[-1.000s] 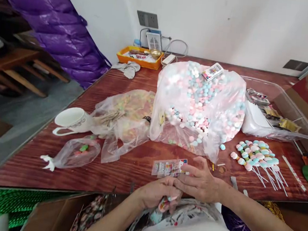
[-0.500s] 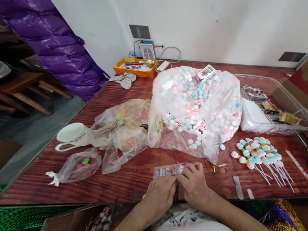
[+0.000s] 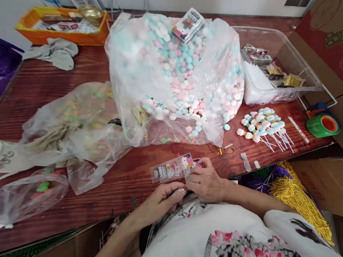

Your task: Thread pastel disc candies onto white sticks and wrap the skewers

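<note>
Now that the wearer has leaned in, the tabletop (image 3: 116, 194) fills more of the view, and the two hands, bunched together over the clear printed wrappers half a second ago, have come slightly apart. More of the wrappers (image 3: 170, 171) shows as a result: they lie near the front edge, before the big bag of marshmallows (image 3: 175, 84), with what looks like two printed corners overlapping. The right hand (image 3: 207, 181) has its fingertips drawn together on their right end, seemingly pinching it. The left hand (image 3: 161, 198) sits just below, fingers curled and thumb nearly meeting them; whatever it may hold is hidden from me. To my eye, that makes this fine fingertip work at the wrappers' end, while the finished-looking marshmallow sticks (image 3: 264, 123) lie untouched to the right, apart from both hands.
</note>
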`<act>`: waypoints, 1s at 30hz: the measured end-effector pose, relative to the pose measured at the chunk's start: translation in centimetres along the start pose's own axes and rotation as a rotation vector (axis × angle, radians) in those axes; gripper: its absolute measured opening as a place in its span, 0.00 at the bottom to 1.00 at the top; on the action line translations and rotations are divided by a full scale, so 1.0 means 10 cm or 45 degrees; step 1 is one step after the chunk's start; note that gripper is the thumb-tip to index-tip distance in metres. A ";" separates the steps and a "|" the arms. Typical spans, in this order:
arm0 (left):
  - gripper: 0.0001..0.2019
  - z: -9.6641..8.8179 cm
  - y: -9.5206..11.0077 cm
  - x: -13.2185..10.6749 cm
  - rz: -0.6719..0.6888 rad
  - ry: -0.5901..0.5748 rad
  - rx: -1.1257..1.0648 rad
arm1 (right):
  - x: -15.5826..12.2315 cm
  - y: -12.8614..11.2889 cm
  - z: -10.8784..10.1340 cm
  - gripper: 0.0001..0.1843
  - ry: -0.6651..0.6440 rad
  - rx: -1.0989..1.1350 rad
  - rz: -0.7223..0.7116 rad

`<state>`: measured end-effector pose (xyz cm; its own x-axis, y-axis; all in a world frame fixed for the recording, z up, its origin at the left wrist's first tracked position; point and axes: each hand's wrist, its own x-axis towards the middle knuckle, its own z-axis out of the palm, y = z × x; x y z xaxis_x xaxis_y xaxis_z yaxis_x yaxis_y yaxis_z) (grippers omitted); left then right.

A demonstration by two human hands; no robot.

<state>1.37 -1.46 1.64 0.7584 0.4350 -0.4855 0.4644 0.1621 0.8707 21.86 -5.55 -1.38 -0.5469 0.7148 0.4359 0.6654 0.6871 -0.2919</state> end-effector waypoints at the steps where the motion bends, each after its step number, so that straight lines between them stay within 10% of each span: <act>1: 0.17 0.03 0.01 0.01 0.083 0.113 0.177 | 0.00 0.00 0.01 0.06 -0.021 0.011 0.054; 9: 0.13 0.21 -0.09 0.06 0.346 0.598 0.953 | -0.17 0.06 -0.29 0.07 0.107 0.052 0.342; 14: 0.13 0.20 -0.02 0.10 0.317 0.685 0.526 | -0.51 0.43 -0.65 0.07 0.189 -0.298 0.592; 21: 0.19 0.22 0.02 0.25 -0.077 0.723 -0.467 | -0.67 0.80 -0.58 0.09 -0.057 -0.324 0.503; 30: 0.17 0.24 0.02 0.21 -0.127 0.767 -0.573 | -0.42 0.81 -0.68 0.08 0.041 0.076 0.520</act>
<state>4.15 -2.65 0.58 0.2811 0.7871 -0.5490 0.1886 0.5156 0.8358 32.99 -3.83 0.24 -0.2274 0.9264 0.3000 0.7933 0.3549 -0.4948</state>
